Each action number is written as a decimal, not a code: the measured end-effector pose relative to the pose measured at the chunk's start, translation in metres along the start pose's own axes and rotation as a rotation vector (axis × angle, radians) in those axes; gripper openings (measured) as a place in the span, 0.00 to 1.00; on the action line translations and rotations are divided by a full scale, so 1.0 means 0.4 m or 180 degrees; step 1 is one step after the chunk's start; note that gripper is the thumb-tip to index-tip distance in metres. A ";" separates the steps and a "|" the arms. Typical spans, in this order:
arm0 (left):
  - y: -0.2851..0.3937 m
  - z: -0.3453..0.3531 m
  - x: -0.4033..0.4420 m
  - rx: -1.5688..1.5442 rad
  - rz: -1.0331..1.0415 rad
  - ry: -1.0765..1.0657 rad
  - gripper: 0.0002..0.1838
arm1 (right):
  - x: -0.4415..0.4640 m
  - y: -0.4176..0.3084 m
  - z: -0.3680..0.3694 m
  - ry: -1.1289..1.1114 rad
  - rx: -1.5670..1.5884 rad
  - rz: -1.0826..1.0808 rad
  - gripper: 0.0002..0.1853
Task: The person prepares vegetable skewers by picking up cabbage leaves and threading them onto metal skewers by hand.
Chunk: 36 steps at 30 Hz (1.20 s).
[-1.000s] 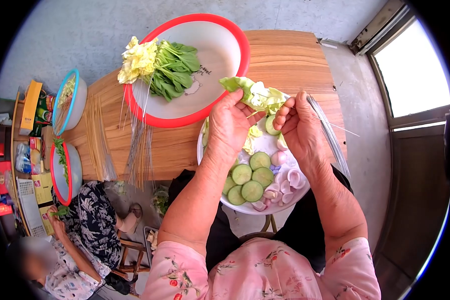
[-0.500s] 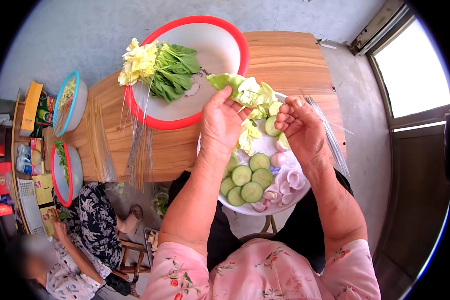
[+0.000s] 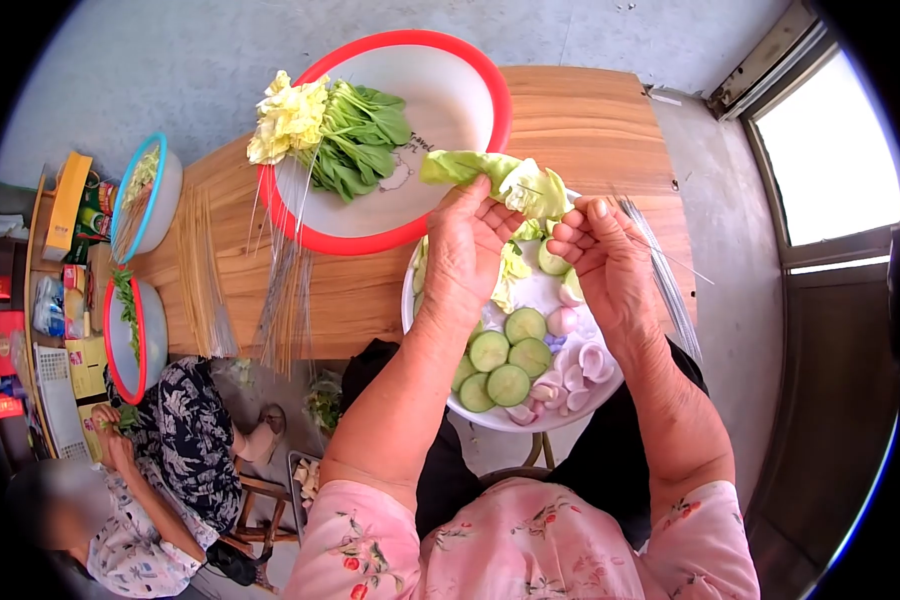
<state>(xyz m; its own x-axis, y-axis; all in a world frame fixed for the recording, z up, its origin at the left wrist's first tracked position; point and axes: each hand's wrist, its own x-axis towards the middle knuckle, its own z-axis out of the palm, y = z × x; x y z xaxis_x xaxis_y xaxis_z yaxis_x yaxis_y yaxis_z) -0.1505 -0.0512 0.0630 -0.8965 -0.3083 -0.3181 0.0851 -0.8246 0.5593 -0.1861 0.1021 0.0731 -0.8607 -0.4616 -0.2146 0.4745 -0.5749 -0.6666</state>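
Note:
My left hand [image 3: 467,235] is closed on a pale green cabbage leaf [image 3: 460,168], thumb on top. The leaf's ruffled yellowish part reaches across to my right hand [image 3: 602,240]. That hand pinches a thin metal skewer [image 3: 682,264], whose tail sticks out to the right; its front end shows against the leaf. Below both hands lies a white plate [image 3: 610,392] with cucumber slices [image 3: 508,385], peeled shallot pieces [image 3: 582,368] and more leaf pieces [image 3: 511,272]. My hands cover part of the plate.
A red-rimmed basin [image 3: 502,100] holds skewered greens [image 3: 365,145] and yellow leaves [image 3: 288,118]. Loose skewers [image 3: 662,275] lie right of the plate, more skewers [image 3: 202,280] at left. Smaller basins [image 3: 175,190] stand farther left. Another person [image 3: 160,490] sits at lower left.
My right hand has come closer to the leaf, and its fingertips now meet the leaf's edge. The view has shifted slightly, and my left hand keeps its hold.

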 end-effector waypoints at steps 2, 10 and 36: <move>-0.002 -0.004 0.004 -0.0283 -0.0077 0.0097 0.12 | 0.002 0.002 -0.005 0.0018 0.0058 0.0038 0.11; 0.015 0.002 -0.006 -0.0147 0.0379 0.0063 0.13 | 0.004 -0.003 0.000 0.0150 0.0138 0.0071 0.12; 0.014 0.032 -0.019 0.1159 0.1484 0.0341 0.15 | -0.017 -0.024 0.026 0.0252 -0.0916 -0.0283 0.11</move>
<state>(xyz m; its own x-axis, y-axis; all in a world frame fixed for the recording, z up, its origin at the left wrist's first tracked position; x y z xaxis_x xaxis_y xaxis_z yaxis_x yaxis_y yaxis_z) -0.1488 -0.0474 0.0781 -0.7502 -0.6600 -0.0410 0.2874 -0.3813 0.8786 -0.1829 0.1035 0.0884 -0.9135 -0.3576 -0.1939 0.3349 -0.3905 -0.8575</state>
